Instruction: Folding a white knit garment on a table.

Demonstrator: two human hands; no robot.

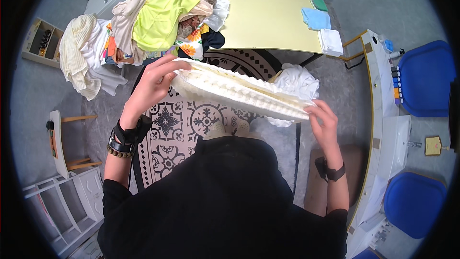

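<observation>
Cream, bobbly-textured cloth (239, 88) spans the gap between my hands: my left hand (154, 80) pinches one end, my right hand (324, 119) the other. It looks soft, light and floppy, unlikely to slip or break; the ends seem the best hold. Beyond my grip, a pale yellow table (268, 22) bears heaped clothes (165, 17) leftward and folded cloths (331, 42) rightward.

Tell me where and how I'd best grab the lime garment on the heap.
Probably pinch the near edge of the lime garment, coming from above on your side. It lies in soft folds on top of the heap, and that edge faces you. Your left hand and right hand both hold the white cloth, so one would need freeing first.
</observation>
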